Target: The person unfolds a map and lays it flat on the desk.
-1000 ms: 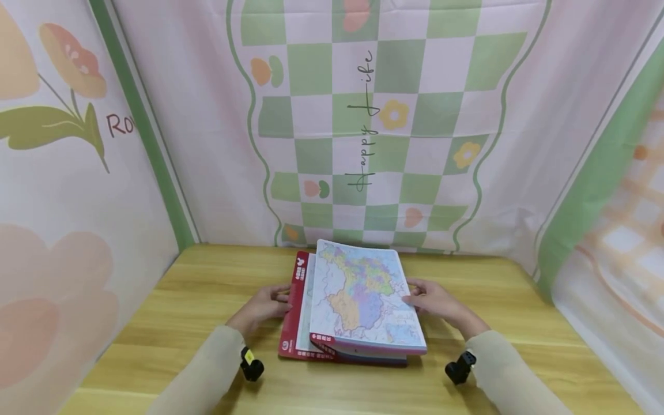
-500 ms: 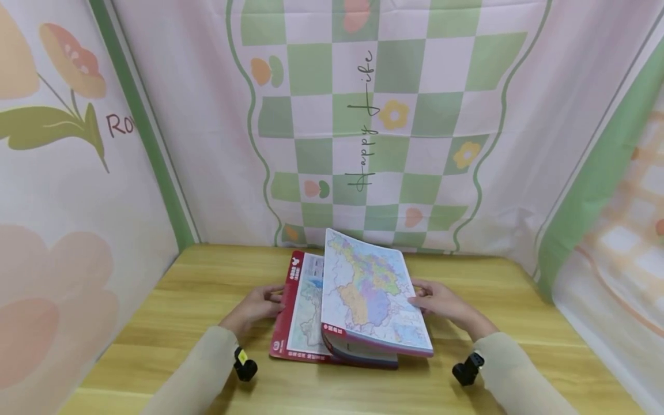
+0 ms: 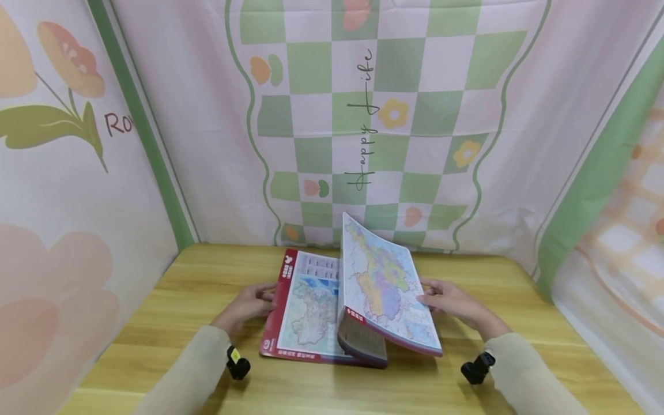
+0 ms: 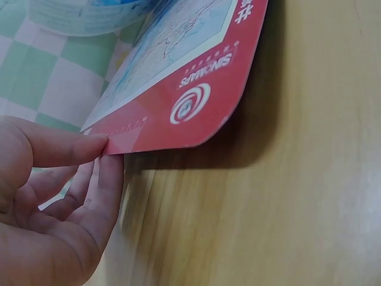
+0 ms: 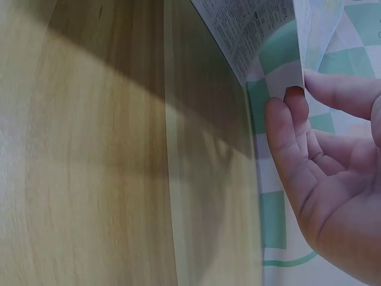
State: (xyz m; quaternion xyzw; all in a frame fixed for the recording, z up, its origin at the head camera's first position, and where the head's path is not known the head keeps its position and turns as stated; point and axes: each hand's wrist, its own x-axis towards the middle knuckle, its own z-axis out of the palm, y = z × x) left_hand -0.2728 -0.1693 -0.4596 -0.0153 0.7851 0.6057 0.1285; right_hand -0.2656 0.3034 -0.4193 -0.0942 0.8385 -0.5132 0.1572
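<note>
Head view: an atlas [image 3: 332, 311] lies open on a wooden counter [image 3: 155, 300] in front of a checked cloth [image 3: 394, 115]. Its red cover [image 3: 275, 305] lies flat to the left. A thick block of map pages [image 3: 386, 288] stands raised and tilted, with its lower edge sagging. The left hand [image 3: 249, 302] sits at the cover's left edge. The right hand [image 3: 448, 301] is at the block's right edge. The hands are well apart.

Left wrist view: the left hand [image 4: 53, 196] pinches the cover's [image 4: 190, 101] edge between thumb and fingers, and the cover corner sits a little above the counter [image 4: 286, 196].

Right wrist view: the right hand [image 5: 327, 167] has loosely curved fingers [image 5: 286, 137] under the edge of the pages [image 5: 256, 36], propping rather than gripping them.

Likely risks: the heavy block could slip off those fingers and drop shut. The sagging pages could crease. A pull on the cover could slide the atlas across the counter.
</note>
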